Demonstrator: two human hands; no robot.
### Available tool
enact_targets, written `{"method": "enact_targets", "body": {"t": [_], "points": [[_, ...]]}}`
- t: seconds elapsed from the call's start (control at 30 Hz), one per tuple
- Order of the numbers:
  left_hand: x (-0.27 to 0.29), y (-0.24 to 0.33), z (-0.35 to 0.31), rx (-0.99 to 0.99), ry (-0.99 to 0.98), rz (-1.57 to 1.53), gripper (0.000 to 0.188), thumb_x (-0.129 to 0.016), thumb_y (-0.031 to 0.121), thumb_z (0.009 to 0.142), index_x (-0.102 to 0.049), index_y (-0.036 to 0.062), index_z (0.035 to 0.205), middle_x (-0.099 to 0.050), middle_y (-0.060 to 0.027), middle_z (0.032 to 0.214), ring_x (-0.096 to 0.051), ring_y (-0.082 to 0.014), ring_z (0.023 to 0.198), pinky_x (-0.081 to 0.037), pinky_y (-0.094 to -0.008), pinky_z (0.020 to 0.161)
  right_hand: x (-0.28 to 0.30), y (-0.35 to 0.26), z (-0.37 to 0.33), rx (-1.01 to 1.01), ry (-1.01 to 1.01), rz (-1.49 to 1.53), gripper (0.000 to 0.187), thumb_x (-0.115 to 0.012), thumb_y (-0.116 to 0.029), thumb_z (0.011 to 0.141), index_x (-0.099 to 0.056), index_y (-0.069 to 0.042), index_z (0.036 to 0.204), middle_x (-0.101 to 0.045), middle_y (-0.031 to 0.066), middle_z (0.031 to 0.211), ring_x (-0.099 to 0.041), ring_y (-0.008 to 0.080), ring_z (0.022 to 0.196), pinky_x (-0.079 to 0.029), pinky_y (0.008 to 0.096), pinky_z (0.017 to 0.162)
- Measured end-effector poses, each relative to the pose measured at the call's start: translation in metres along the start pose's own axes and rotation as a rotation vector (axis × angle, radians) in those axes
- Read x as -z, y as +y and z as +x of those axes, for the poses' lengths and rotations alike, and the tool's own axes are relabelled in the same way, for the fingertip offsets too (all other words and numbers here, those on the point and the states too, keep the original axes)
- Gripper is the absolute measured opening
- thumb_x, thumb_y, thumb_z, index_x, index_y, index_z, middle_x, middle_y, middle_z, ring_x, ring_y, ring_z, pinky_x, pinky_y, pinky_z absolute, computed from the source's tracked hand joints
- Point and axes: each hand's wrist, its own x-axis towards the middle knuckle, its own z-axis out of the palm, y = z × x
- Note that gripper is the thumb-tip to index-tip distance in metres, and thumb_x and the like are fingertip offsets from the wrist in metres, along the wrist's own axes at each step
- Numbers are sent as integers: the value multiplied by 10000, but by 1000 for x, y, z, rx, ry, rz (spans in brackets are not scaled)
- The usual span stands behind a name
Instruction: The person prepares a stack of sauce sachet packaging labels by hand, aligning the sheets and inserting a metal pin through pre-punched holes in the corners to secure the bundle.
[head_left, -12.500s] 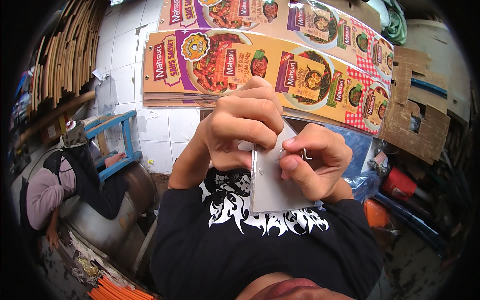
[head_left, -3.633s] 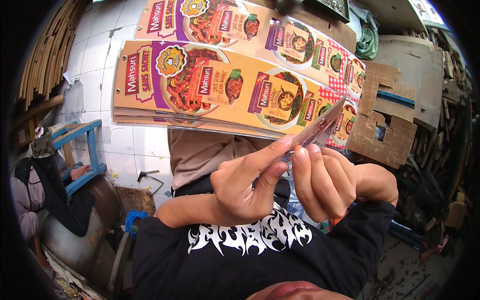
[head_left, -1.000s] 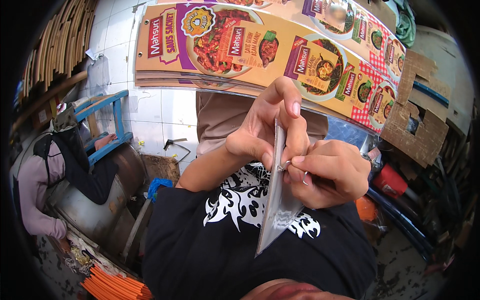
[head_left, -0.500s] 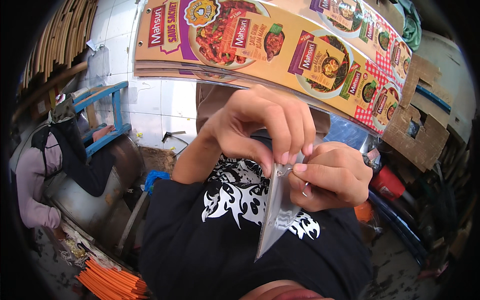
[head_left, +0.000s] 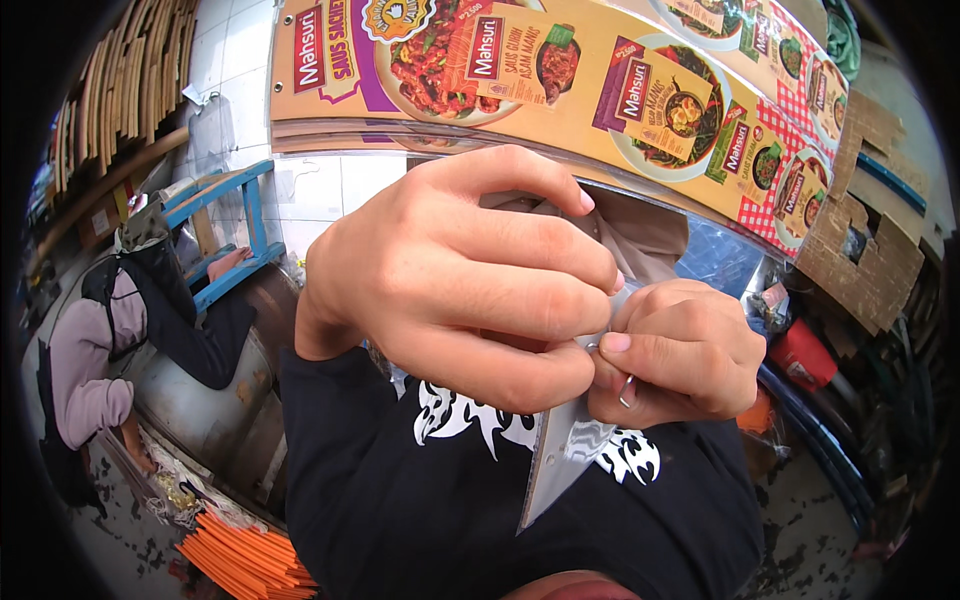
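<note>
The right hand (head_left: 685, 350) has its thumb and finger pinched tight on a bent wire (head_left: 627, 392), and one end of the wire pokes out under the thumb. The left hand (head_left: 455, 290) is bent over the top of a grey card (head_left: 565, 460), with its fingers curled and a little apart at the tips. Its thumb is hidden, so I cannot tell how hard it grips. The card hangs on a slant in front of the black shirt (head_left: 480, 510), below the fingers and just beside the wire. A pile of signs (head_left: 570, 115) lies past the hands. The wire is thin, so it could twist or slip if the pinch goes loose. A hard push could bend the card or tear its edge, since its low end has nothing under it. The wire end could poke a finger, because both hands are so close together. The left hand hides the spot, so a miss could be hard to see.
</note>
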Motion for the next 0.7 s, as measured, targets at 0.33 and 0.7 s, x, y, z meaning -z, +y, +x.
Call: {"method": "enact_targets", "body": {"t": [0.33, 0.7], "points": [[-9, 9, -10, 8, 107, 105, 144, -646, 75, 772, -530, 121, 700, -640, -8, 747, -694, -176, 823, -524, -464, 790, -4, 6, -7, 180, 17, 58, 186, -792, 38, 671, -655, 107, 775, -537, 67, 577, -456, 107, 394, -290, 238, 348], [-2, 1, -15, 65, 62, 11, 93, -662, 51, 794, -580, 92, 816, -698, -66, 842, -700, -233, 858, -505, -495, 844, 10, 3, -10, 8, 36, 99, 196, -782, 54, 716, -661, 113, 859, -583, 92, 615, -545, 143, 433, -409, 251, 377]]}}
